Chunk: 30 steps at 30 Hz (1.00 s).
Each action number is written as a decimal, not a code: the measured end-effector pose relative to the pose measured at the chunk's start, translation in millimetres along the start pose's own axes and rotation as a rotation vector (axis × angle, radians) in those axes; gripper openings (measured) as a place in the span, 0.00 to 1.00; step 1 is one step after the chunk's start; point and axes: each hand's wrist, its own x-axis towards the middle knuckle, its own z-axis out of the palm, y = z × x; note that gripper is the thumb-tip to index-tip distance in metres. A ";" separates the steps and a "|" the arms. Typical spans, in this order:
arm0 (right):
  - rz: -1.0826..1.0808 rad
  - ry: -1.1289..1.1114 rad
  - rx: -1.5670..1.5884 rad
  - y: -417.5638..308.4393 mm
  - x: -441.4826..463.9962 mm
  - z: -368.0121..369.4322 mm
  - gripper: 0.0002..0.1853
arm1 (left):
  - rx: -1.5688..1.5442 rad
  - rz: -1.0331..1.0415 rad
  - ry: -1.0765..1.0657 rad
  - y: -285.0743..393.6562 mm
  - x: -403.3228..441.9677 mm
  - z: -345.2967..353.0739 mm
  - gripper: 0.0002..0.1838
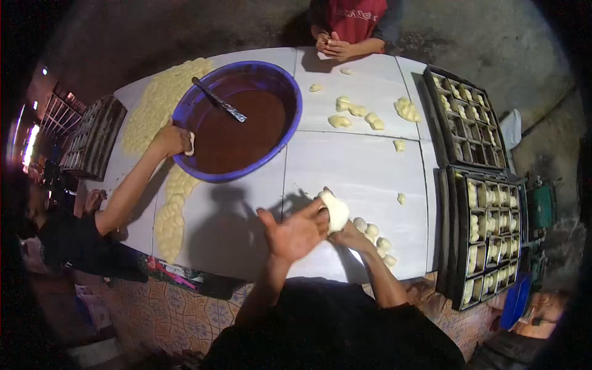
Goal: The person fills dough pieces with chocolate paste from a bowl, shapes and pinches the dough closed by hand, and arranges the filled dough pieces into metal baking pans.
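Observation:
A flattened piece of pale dough [336,211] is between my two hands above the near part of the white table. My left hand [297,236] is open, palm up, with the thumb spread away and the fingers reaching to the dough's left edge. My right hand [353,238] grips the dough from its lower right side, its fingers partly hidden. Just right of that hand, several small round dough balls [383,244] sit in a cluster on the table.
A purple basin [237,179] of brown filling holds a metal-handled utensil [222,102]; a co-worker's hand [169,140] is at its rim. Dough pieces [169,92] cover the table's left side. Compartmented trays [493,237] of dough line the right. Another person's hands [335,47] are opposite.

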 end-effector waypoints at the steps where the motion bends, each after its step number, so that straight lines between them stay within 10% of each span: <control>1: 0.069 -0.083 0.039 13.0 -3.5 -5.5 0.63 | 0.023 -0.039 0.125 22.8 5.7 -24.0 0.65; 3: 0.072 -0.023 0.002 -23.5 7.0 8.1 0.63 | 0.414 0.119 0.166 87.4 30.8 -36.7 0.56; 6: 0.039 0.097 0.020 -7.8 8.3 1.7 0.57 | 1.563 0.225 0.871 180.4 72.4 -53.9 0.47; 9: -0.002 0.210 0.108 14.1 7.6 -1.2 0.47 | 2.386 -0.263 0.895 256.1 71.5 -205.8 0.43; 10: 0.046 0.216 0.114 13.5 6.8 0.0 0.46 | 1.634 -0.776 0.997 244.8 81.2 -137.9 0.34; 11: 0.094 0.226 0.120 13.1 7.9 -0.7 0.45 | 1.635 -0.776 0.998 243.0 74.1 -146.3 0.34; 13: 0.091 0.217 0.103 19.0 10.8 -6.0 0.41 | 2.640 -0.157 0.621 229.4 45.1 -176.7 0.27; 14: 0.054 0.250 0.118 27.4 12.0 -6.1 0.37 | 2.809 0.475 0.474 193.7 42.2 -131.5 0.25; 17: 0.015 0.293 0.155 37.2 14.3 -0.4 0.36 | 2.827 0.788 0.544 128.8 40.4 -76.2 0.24; 21: 0.216 0.414 0.530 22.7 21.5 23.4 0.27 | 0.740 0.109 0.776 47.0 4.8 -27.8 0.45; 23: 0.361 0.501 0.796 17.1 19.5 36.4 0.15 | 0.421 0.002 0.752 19.4 -0.7 -16.9 0.53; 26: 0.449 0.561 0.491 14.4 -1.8 36.4 0.15 | 0.448 0.122 0.986 -18.4 -14.1 -19.3 0.40; 30: -0.054 0.434 -0.559 -4.0 -32.7 45.1 0.17 | 0.464 0.046 0.881 -35.4 -30.3 -18.4 0.26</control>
